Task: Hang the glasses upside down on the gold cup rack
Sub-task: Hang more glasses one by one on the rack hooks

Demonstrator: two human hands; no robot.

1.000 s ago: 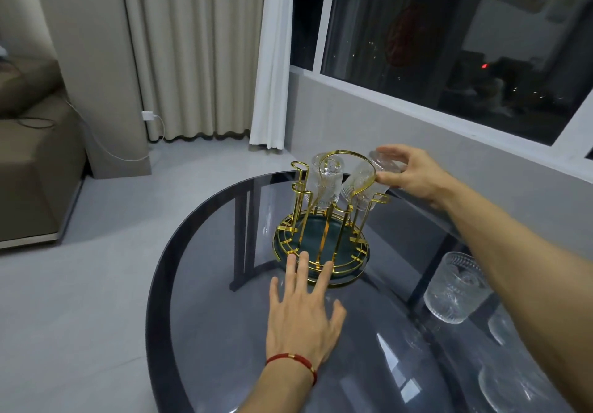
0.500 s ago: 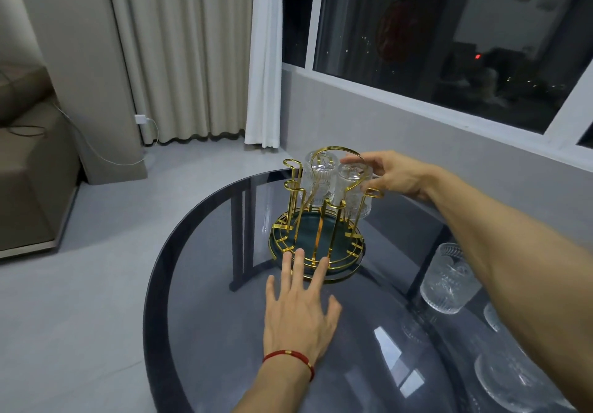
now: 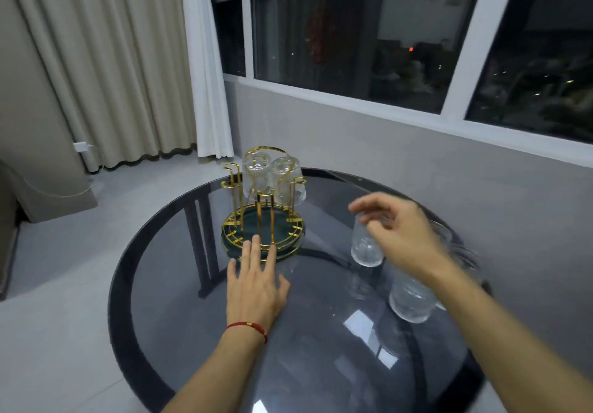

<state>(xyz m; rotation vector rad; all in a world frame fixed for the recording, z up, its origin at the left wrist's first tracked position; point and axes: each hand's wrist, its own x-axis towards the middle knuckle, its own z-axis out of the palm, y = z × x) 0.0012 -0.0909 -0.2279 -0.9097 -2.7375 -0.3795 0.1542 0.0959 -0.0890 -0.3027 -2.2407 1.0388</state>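
The gold cup rack (image 3: pixel 263 233) stands on a round green base at the far side of the glass table (image 3: pixel 321 332). Two clear ribbed glasses hang upside down on its far pegs, one at the left (image 3: pixel 256 175) and one at the right (image 3: pixel 290 181). My left hand (image 3: pixel 255 287) lies flat on the table, fingers apart, with its fingertips against the rack's base rim. To the right of the rack, my right hand (image 3: pixel 401 236) is blurred and curls over the rim of an upright glass (image 3: pixel 365 249), thumb on the far side, fingers on the near side.
Another clear glass (image 3: pixel 410 302) stands nearer to me under my right forearm, and blurred glassware (image 3: pixel 462 249) shows behind my right wrist. A grey wall with a dark window runs close behind the table. Curtains and open floor lie to the left.
My right hand let go of the second glass, which now hangs on the rack, and swung right and down onto an upright glass. My left hand stayed by the base.
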